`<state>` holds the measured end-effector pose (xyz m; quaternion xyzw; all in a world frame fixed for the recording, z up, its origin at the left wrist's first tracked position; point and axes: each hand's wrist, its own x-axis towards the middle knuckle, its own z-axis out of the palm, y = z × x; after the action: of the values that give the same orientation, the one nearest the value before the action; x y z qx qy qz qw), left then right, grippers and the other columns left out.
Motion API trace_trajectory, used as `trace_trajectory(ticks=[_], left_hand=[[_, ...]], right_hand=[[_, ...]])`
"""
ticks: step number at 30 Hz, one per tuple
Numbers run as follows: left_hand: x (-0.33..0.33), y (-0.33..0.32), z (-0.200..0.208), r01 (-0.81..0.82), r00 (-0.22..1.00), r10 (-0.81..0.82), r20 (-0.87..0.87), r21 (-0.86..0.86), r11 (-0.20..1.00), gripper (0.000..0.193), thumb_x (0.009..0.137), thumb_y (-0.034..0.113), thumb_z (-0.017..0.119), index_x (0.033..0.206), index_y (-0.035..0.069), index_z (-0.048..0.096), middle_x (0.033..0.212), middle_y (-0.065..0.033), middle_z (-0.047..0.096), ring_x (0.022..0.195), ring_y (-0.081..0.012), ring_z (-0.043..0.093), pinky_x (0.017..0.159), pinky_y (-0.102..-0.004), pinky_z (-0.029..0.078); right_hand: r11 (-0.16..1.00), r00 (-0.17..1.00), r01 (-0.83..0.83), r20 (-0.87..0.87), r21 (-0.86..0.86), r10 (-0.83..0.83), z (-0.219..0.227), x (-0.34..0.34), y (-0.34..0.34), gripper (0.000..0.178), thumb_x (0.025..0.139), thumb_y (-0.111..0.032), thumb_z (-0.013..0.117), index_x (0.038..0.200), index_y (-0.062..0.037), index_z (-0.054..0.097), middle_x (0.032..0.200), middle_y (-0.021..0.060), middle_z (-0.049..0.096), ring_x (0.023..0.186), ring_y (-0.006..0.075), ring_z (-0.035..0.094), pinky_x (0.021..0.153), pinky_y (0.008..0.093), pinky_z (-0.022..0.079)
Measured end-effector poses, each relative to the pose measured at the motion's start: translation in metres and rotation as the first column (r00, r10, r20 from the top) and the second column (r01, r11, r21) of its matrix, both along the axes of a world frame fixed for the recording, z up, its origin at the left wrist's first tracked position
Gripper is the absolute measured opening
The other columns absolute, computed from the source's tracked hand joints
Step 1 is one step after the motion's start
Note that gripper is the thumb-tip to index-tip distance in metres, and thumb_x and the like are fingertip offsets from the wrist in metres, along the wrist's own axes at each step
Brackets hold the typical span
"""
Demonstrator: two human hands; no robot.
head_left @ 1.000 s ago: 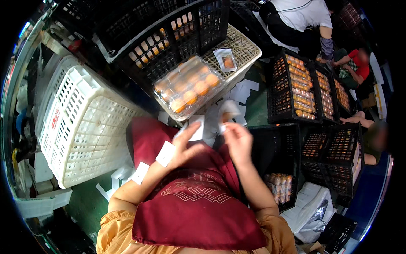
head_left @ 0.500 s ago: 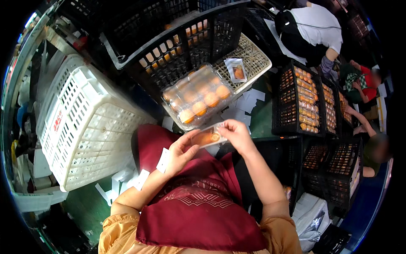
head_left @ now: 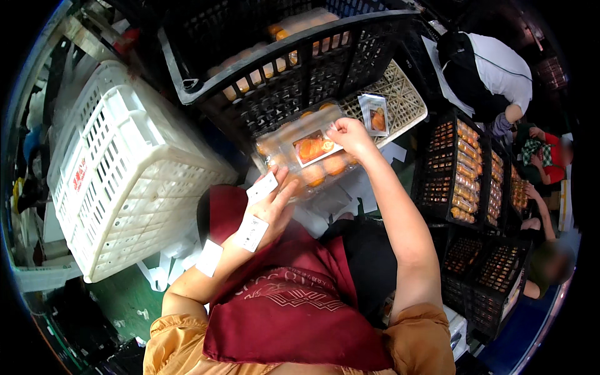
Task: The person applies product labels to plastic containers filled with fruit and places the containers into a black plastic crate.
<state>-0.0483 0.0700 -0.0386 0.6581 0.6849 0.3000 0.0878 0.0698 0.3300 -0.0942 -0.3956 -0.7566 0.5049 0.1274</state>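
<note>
A printed picture label point(head_left: 314, 149) lies on the lid of a clear plastic box point(head_left: 275, 140) filled with round orange fruit. My right hand point(head_left: 353, 137) pinches the label at its right end. Against the box's near left side rests my left hand point(head_left: 278, 203), its fingers stretched out and holding nothing. White paper pieces with small print stick to the back of that hand, the wrist and the forearm. Right of the box, a small stack of similar labels point(head_left: 377, 115) sits on an upturned cream crate point(head_left: 409, 107).
Behind the box stands a black crate point(head_left: 312, 59) with more packed fruit boxes. A tall white crate point(head_left: 119, 181) is at my left. To the right, black crates point(head_left: 431, 172) hold packed fruit, and other people work there. Paper scraps lie beneath the box.
The label has gone from between my hands, above my lap, forward onto the box lid. My left hand has let go of it and moved to the box's side.
</note>
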Motion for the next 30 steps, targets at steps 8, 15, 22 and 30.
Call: trace_trajectory(ticks=[8, 15, 22, 30], left_hand=[[-0.006, 0.025, -0.017, -0.006, 1.000, 0.007, -0.011, 0.112, 0.994, 0.053, 0.072, 0.005, 0.066, 0.122, 0.000, 0.047, 0.132, -0.0215, 0.043, 0.123, -0.0401, 0.039, 0.102, -0.0473, 0.031], [-0.006, 0.036, -0.019, 0.011, 0.998, -0.005, -0.055, 0.105, 0.994, 0.043, 0.073, 0.009, 0.064, 0.112, -0.004, 0.054, 0.127, -0.0235, 0.046, 0.120, -0.0420, 0.043, 0.100, -0.0516, 0.033], [-0.004, 0.044, -0.034, 0.035, 0.991, -0.022, -0.130, 0.105, 0.994, 0.045, 0.072, 0.010, 0.063, 0.114, -0.003, 0.052, 0.127, -0.0225, 0.046, 0.119, -0.0411, 0.043, 0.100, -0.0523, 0.032], [-0.003, 0.038, -0.024, 0.069, 0.989, -0.083, -0.123, -0.115, 0.991, 0.076, 0.068, 0.021, 0.072, 0.131, -0.001, 0.036, 0.138, -0.0208, 0.033, 0.127, -0.0369, 0.034, 0.105, -0.0527, 0.023]], right_hand=[[0.999, 0.990, 0.024, 0.141, 0.042, -0.030, -0.005, -0.003, -0.003, 0.024, 0.075, -0.024, 0.066, 0.084, -0.0018, 0.064, 0.074, 0.0119, 0.065, 0.068, 0.0221, 0.063, 0.063, 0.0342, 0.047], [0.993, 0.984, 0.021, 0.174, 0.114, -0.041, 0.027, -0.009, -0.016, 0.016, 0.078, -0.015, 0.066, 0.079, 0.0006, 0.061, 0.066, 0.0052, 0.061, 0.059, 0.0106, 0.055, 0.056, 0.0282, 0.045], [0.981, 0.962, 0.012, 0.267, 0.193, -0.064, 0.036, -0.013, -0.021, 0.022, 0.078, -0.021, 0.065, 0.085, -0.0008, 0.063, 0.071, 0.0089, 0.064, 0.064, 0.0183, 0.061, 0.061, 0.0321, 0.047], [0.945, 0.975, 0.026, 0.200, 0.326, -0.096, 0.031, -0.010, -0.029, 0.022, 0.077, -0.023, 0.065, 0.085, -0.0021, 0.062, 0.070, 0.0110, 0.063, 0.064, 0.0230, 0.062, 0.060, 0.0339, 0.047]])
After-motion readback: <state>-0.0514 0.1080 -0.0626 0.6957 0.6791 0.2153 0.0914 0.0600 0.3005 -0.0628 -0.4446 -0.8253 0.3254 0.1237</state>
